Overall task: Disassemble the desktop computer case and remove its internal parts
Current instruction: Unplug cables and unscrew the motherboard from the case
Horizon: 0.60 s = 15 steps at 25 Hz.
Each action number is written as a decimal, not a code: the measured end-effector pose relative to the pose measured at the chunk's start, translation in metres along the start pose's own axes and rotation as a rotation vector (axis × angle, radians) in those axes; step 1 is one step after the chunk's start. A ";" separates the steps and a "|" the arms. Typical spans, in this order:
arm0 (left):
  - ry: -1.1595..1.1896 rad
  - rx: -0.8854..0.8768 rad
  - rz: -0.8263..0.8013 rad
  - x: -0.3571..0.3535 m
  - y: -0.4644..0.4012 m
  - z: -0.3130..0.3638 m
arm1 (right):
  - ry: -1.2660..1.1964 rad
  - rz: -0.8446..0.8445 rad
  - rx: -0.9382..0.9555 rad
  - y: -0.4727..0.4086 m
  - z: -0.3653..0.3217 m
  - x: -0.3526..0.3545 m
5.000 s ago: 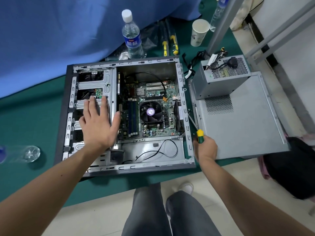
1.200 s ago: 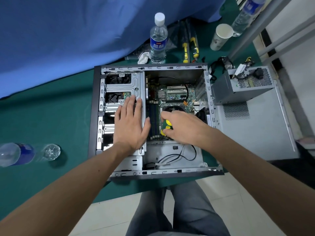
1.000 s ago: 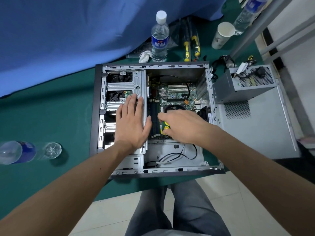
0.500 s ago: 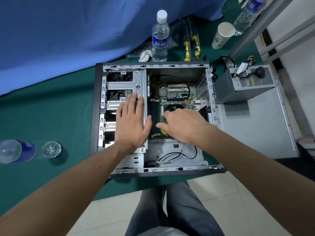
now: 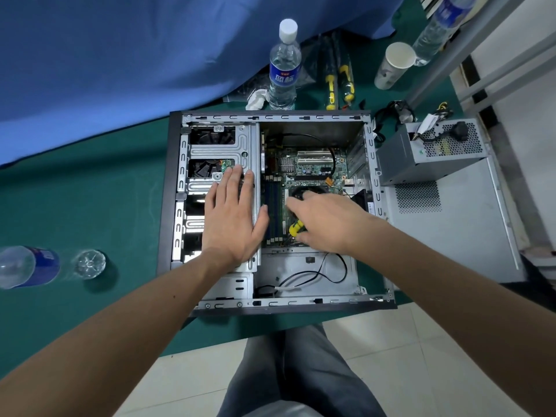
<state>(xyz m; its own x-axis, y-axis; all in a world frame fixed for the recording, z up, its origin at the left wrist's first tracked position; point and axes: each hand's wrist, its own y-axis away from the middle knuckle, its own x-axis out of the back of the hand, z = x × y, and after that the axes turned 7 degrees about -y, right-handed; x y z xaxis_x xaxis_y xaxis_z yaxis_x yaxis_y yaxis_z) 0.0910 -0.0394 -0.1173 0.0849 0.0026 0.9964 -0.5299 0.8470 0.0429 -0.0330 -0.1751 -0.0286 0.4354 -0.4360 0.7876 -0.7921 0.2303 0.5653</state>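
Your right hand (image 5: 328, 219) is curled around the yellow-handled screwdriver (image 5: 296, 226), handle toward your body and the shaft angled down into the motherboard (image 5: 304, 173); the tip is hidden, so I cannot tell which screw it meets. That hand is on the work, just on your side of the CPU fan (image 5: 310, 191), which its fingers partly cover. Your left hand (image 5: 231, 224) lies flat with fingers straight on the drive cage (image 5: 219, 152), left of the motherboard, steadying the computer case (image 5: 168, 206). The case lies open on the green mat (image 5: 90, 182); the removed power supply (image 5: 427, 152) sits to its right, atop the side panel (image 5: 445, 236).
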 end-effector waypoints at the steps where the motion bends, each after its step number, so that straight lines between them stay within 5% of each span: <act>1: -0.002 0.000 0.002 0.000 0.000 0.000 | -0.005 0.043 -0.082 -0.001 -0.001 -0.003; 3: -0.002 -0.002 0.000 -0.001 0.000 0.000 | 0.015 0.116 -0.128 -0.003 -0.001 -0.009; 8: -0.005 0.005 -0.004 -0.001 0.000 0.001 | -0.192 0.063 0.146 0.000 0.001 -0.008; 13: -0.007 0.006 0.003 0.000 0.000 0.001 | -0.036 0.172 -0.173 -0.002 -0.010 -0.015; 15: -0.002 0.008 0.011 0.000 0.000 0.001 | -0.039 0.201 -0.088 -0.004 -0.009 -0.014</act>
<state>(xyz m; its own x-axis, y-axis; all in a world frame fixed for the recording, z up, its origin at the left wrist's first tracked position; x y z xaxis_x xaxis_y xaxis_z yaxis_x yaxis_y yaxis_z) 0.0900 -0.0399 -0.1175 0.0774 0.0104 0.9969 -0.5372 0.8428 0.0329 -0.0320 -0.1622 -0.0395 0.2544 -0.4065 0.8775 -0.8201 0.3903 0.4185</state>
